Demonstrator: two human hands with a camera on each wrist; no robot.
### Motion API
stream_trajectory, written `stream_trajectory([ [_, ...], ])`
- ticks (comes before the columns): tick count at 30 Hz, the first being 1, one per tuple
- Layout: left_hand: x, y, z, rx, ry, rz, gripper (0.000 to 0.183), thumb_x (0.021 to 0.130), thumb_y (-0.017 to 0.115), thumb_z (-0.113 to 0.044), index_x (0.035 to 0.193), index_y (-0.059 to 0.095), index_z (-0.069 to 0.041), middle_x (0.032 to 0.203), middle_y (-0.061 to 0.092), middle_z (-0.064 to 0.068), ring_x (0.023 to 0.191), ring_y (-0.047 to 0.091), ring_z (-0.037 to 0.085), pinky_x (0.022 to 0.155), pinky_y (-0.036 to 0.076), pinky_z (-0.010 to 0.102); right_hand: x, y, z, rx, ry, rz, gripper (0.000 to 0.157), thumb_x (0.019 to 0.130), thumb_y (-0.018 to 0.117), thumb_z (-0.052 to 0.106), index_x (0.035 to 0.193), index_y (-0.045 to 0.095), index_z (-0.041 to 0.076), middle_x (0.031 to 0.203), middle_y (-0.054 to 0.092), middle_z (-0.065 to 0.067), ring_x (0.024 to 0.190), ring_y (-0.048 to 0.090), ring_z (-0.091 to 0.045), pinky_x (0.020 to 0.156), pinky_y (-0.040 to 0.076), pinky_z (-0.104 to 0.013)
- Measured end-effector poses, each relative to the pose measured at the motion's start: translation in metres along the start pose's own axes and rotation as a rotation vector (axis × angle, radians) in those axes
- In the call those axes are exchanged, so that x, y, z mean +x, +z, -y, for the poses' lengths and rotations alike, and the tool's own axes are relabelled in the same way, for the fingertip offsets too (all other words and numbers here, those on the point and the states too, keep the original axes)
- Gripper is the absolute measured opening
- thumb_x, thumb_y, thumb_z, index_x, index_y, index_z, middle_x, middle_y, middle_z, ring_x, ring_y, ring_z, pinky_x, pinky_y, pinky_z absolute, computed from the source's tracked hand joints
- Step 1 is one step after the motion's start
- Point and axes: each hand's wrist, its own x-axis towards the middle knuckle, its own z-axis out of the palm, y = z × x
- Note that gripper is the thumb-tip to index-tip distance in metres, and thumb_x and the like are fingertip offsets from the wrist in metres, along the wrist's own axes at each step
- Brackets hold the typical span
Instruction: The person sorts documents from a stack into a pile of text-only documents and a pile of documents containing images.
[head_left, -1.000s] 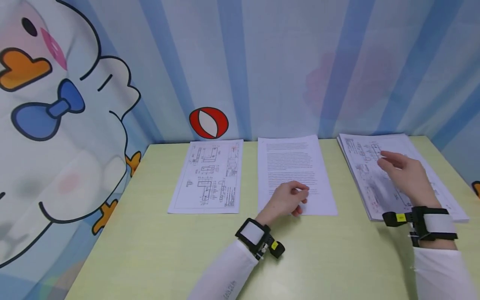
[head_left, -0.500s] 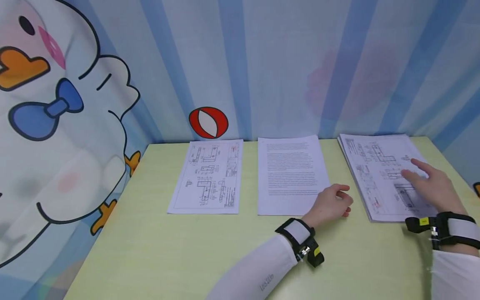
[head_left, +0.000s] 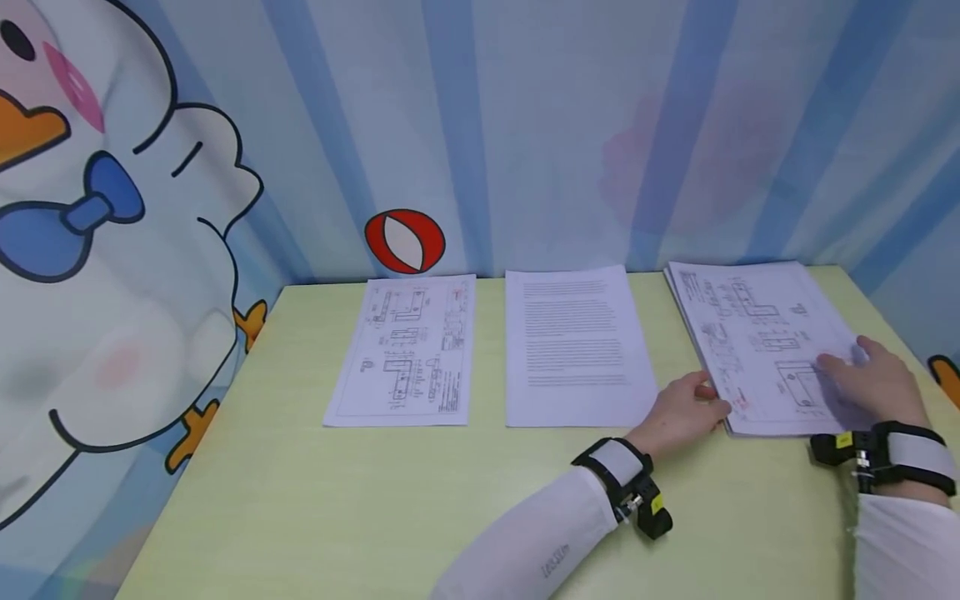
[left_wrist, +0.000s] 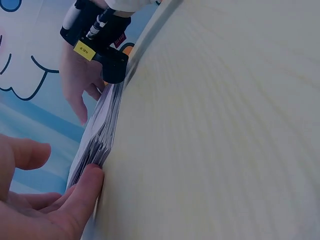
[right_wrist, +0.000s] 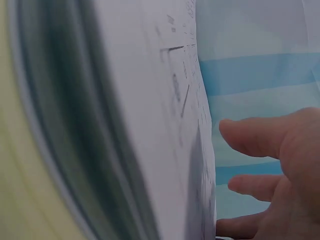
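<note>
A thick stack of printed drawing sheets [head_left: 757, 350] lies at the right of the table. At its left edge is my left hand [head_left: 684, 412]; in the left wrist view, the fingers [left_wrist: 82, 197] lie extended against the layered paper edges, with the thumb held apart above. My right hand [head_left: 881, 383] is at the stack's right side, thumb over the top sheet. The right wrist view shows that hand's thumb and fingers [right_wrist: 255, 187] spread apart, close to the top sheet [right_wrist: 160, 125], pinching nothing.
On the table [head_left: 360, 500], a text page [head_left: 581, 350] lies in the middle, left of the stack. Further left is a drawing sheet [head_left: 405, 350]. A blue striped curtain [head_left: 540, 133] with cartoon prints hangs behind the table edge.
My left hand has moved right, from over the text page to the stack's left edge. My right hand has shifted right, from over the stack to its right side.
</note>
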Motion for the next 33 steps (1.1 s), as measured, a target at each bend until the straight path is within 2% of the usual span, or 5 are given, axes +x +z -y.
stream_trajectory([
  [7,0.004,0.000,0.002,-0.119,-0.057,-0.017,0.051,0.084,0.060,-0.022,0.133,0.045,-0.017,0.099,0.058,-0.008,0.072,0.055,0.004,0.070,0.045,0.019,-0.003,0.004,0.009,-0.042,-0.037,0.017,0.078,0.093,0.036,0.041,0.138,-0.005,-0.007,0.140,0.005,-0.041,0.125,0.011,-0.056,0.098,0.019,-0.065],
  [13,0.005,0.004,0.002,-0.196,-0.105,-0.001,0.047,0.085,0.059,-0.019,0.131,0.048,-0.015,0.095,0.056,-0.007,0.072,0.056,0.006,0.065,0.048,0.020,-0.002,0.008,0.008,-0.089,-0.077,0.012,0.078,0.092,0.037,0.041,0.138,-0.001,-0.010,0.138,0.009,-0.042,0.121,0.017,-0.057,0.096,0.023,-0.066],
  [20,0.007,0.005,0.003,-0.214,-0.095,0.006,0.038,0.087,0.057,-0.018,0.124,0.054,-0.015,0.088,0.057,-0.007,0.071,0.056,0.006,0.064,0.048,0.021,-0.002,0.007,0.010,-0.085,-0.073,0.004,0.077,0.093,0.036,0.041,0.138,0.001,-0.009,0.139,0.011,-0.041,0.122,0.018,-0.056,0.095,0.025,-0.065],
  [25,0.009,0.005,0.003,-0.299,-0.099,0.005,0.032,0.087,0.057,-0.016,0.118,0.058,-0.011,0.087,0.060,-0.005,0.073,0.057,0.008,0.065,0.050,0.023,-0.002,0.010,0.012,-0.115,-0.079,-0.031,0.071,0.093,0.037,0.036,0.138,0.008,-0.010,0.137,0.018,-0.041,0.119,0.024,-0.056,0.094,0.028,-0.064],
  [33,0.015,0.007,0.005,-0.409,-0.119,-0.058,0.033,0.085,0.057,-0.013,0.118,0.057,-0.007,0.089,0.062,-0.001,0.072,0.059,0.010,0.064,0.052,0.026,-0.005,0.008,0.017,-0.048,-0.026,-0.051,0.070,0.093,0.036,0.039,0.140,0.010,-0.005,0.137,0.023,-0.040,0.116,0.029,-0.056,0.092,0.030,-0.064],
])
